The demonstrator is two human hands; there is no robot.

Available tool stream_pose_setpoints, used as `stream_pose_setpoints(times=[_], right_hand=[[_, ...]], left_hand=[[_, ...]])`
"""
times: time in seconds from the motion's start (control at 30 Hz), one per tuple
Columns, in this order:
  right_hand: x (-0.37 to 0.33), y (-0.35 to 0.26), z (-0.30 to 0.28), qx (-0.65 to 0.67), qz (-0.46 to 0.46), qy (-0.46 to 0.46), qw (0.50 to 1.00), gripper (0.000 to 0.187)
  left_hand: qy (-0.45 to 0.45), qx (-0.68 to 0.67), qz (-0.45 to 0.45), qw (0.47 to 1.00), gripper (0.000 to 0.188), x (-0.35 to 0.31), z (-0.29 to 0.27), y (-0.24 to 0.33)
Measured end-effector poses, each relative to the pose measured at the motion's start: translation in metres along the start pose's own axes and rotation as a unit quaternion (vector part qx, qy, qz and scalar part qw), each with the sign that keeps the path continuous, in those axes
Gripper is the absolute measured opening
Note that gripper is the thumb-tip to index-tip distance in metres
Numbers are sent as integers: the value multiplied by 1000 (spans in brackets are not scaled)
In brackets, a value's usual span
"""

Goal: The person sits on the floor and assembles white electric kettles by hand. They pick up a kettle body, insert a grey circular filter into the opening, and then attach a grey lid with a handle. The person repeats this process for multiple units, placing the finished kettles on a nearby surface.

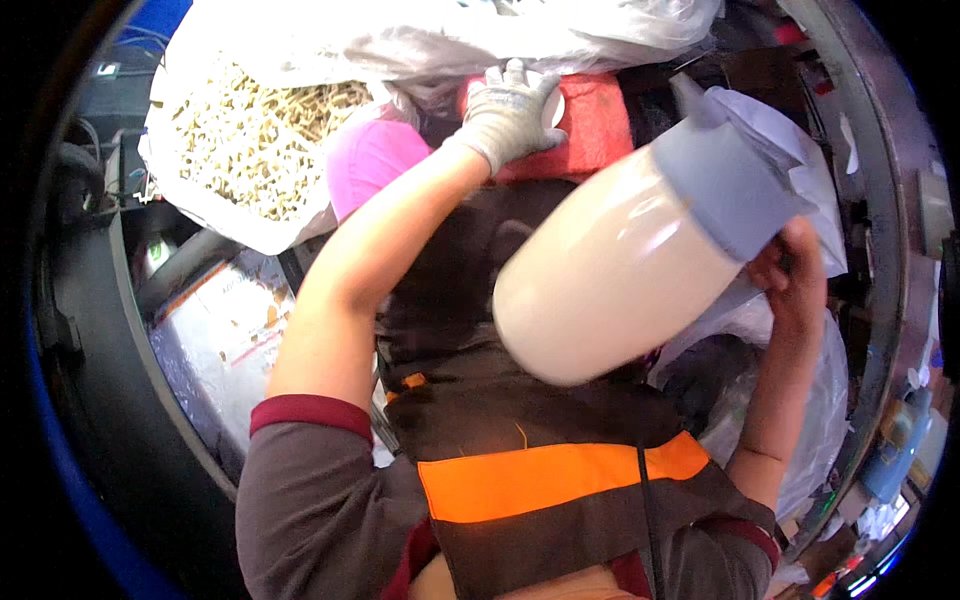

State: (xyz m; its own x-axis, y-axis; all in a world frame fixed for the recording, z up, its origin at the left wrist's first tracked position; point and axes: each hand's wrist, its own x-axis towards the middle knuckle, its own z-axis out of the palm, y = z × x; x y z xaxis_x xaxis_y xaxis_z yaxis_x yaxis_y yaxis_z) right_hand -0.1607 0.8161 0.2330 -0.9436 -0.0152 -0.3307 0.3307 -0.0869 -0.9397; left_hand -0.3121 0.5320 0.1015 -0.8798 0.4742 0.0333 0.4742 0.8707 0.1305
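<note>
My right hand (795, 262), bare, grips a large jug (625, 265) by its grey lid end. The jug is tilted, its base toward my middle, and its clear body shows a cloudy beige content. My left hand (508, 112) wears a light grey knit glove. Its thumb and fingers curve around a small white round cup (556, 106), of which only part shows. That hand rests over a red cloth (600, 125) at the far side of my lap.
At the far left an open white sack (290, 225) holds many small pale tan pieces. Beside it lies a bright pink thing (375, 165). White plastic sheeting (560, 40) spans the back. A dark metal frame (890, 300) curves along the right, with a blue bottle (897, 445) beyond it.
</note>
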Motion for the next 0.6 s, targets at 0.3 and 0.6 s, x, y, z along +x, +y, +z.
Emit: stream_pose_setpoints(times=[0.3, 0.6], right_hand=[[71, 5, 57, -230, -234, 127, 936, 37], [113, 23, 87, -314, -331, 75, 887, 40]], left_hand=[[186, -586, -89, 784, 66, -20, -117, -78], [163, -53, 148, 974, 59, 16, -171, 23]])
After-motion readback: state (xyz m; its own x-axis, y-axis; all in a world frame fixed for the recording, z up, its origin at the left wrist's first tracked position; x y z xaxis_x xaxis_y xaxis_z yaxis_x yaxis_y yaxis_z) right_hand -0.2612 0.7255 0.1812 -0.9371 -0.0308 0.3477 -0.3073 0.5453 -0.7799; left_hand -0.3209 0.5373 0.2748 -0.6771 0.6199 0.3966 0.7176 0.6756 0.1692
